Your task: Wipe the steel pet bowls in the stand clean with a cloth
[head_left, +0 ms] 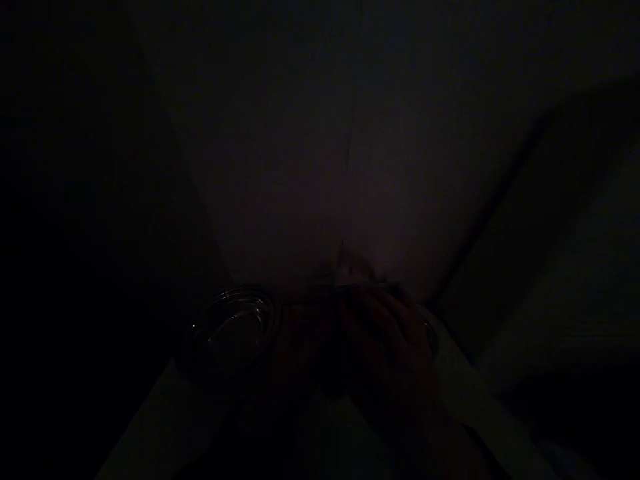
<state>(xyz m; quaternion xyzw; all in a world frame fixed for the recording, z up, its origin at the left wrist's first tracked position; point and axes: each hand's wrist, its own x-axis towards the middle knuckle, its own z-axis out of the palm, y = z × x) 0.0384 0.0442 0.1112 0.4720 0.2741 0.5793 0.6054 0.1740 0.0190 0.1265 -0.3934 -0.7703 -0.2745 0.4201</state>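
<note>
The scene is very dark. A round glass or metal bowl (227,330) glints faintly at lower centre-left. Just to its right my right hand (390,340) shows dimly, fingers curled over a dark rimmed object (365,288) that I cannot make out. My left hand (295,347) seems to sit between the bowl and that hand, but its fingers are lost in the dark. Both hands are close together over a pale surface.
A pale, faintly lit surface (320,167) stretches away ahead, with a thin line running down its middle. Dark areas flank it on both sides. A lighter strip (490,413) runs diagonally at lower right.
</note>
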